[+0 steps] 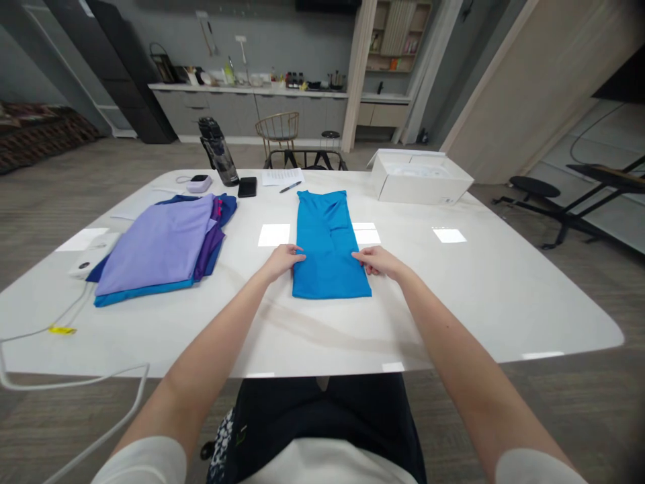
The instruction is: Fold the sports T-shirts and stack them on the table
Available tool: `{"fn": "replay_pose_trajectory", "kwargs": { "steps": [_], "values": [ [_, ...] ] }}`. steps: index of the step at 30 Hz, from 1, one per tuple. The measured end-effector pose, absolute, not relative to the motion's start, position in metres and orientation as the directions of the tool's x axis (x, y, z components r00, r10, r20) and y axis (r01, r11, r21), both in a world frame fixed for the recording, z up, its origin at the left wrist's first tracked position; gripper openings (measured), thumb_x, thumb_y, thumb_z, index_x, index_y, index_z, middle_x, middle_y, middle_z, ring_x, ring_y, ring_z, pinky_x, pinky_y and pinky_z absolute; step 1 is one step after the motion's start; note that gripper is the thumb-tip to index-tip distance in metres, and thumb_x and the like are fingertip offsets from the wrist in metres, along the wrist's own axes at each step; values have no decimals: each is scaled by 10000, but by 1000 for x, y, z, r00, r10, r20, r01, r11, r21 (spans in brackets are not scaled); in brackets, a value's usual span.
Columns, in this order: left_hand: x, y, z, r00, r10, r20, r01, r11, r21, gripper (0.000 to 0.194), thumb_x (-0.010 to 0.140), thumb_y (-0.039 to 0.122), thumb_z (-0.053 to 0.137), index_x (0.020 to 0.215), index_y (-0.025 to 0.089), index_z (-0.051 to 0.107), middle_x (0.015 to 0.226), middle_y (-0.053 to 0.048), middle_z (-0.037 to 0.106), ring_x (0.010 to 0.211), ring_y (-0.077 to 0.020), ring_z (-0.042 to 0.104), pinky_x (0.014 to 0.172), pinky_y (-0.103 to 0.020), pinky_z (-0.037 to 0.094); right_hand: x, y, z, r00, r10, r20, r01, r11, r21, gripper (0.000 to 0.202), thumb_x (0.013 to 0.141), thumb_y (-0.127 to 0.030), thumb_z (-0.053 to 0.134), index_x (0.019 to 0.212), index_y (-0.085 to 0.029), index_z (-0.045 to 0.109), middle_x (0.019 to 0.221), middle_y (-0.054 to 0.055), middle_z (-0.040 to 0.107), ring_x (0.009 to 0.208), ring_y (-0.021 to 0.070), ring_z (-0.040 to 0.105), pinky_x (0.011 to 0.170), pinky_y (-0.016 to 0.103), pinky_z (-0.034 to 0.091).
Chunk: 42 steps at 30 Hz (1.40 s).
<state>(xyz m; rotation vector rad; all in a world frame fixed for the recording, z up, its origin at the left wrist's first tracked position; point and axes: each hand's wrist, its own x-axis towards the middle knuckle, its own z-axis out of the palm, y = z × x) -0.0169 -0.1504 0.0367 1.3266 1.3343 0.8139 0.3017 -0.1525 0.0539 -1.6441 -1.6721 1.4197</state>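
A bright blue folded garment (330,269) lies flat on the white table in front of me, long side pointing away. Creases run across its far half, and the near edge is straight. My left hand (283,261) pinches its left edge between thumb and fingers. On the opposite edge, my right hand (379,261) grips the cloth with the thumb on top and the fingers curled. Off to the left is a stack of folded garments (158,238), lavender on top, with purple, navy and blue layers showing below.
An open white box (422,178) stands at the back right of the table (484,289). A dark water bottle (219,153), a black wallet-like item (247,187), a pen (291,187) and a printed sheet (283,177) are at the back left. A white power strip (94,255) trails a cable.
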Motion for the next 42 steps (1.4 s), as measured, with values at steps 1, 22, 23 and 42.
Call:
{"fn": "replay_pose_trajectory", "kwargs": {
  "steps": [1, 22, 23, 42],
  "values": [
    [-18, -145, 35, 174, 961, -216, 279, 162, 947, 496, 567, 405, 870, 958, 141, 718, 669, 7, 638, 598, -143, 560, 563, -269, 414, 300, -149, 52, -219, 908, -357, 547, -188, -816, 574, 697, -751, 745, 702, -195, 601, 469, -5, 543, 412, 104, 418, 422, 249, 285],
    [7, 37, 73, 200, 976, -86, -152, 118, 981, 385, 706, 331, 819, 1042, 198, 688, 819, -9, 651, 692, -135, 602, 627, -256, 472, 290, 20, 70, -182, 982, 44, 292, 96, -952, 435, 757, -602, 749, 871, -198, 634, 748, 13, 641, 641, 141, 533, 596, 277, 451],
    [9, 49, 64, 194, 973, -128, -146, 157, 977, 386, 692, 309, 823, 1033, 190, 686, 820, -16, 658, 698, -142, 612, 636, -264, 482, 288, 33, 62, -189, 982, 6, 318, 67, -946, 438, 734, -597, 765, 840, -196, 624, 709, 3, 624, 618, 135, 517, 577, 272, 440],
    [25, 143, 31, -7, 891, 454, 709, -316, 630, 429, 921, 71, 464, 1325, 163, 572, 1362, -133, 578, 1199, -240, 594, 1062, -402, 469, 264, 162, 12, 63, 980, 191, 763, 76, -642, 234, 920, -352, 561, 956, -168, 701, 915, 62, 704, 860, 213, 620, 833, 334, 474]
  ]
}}
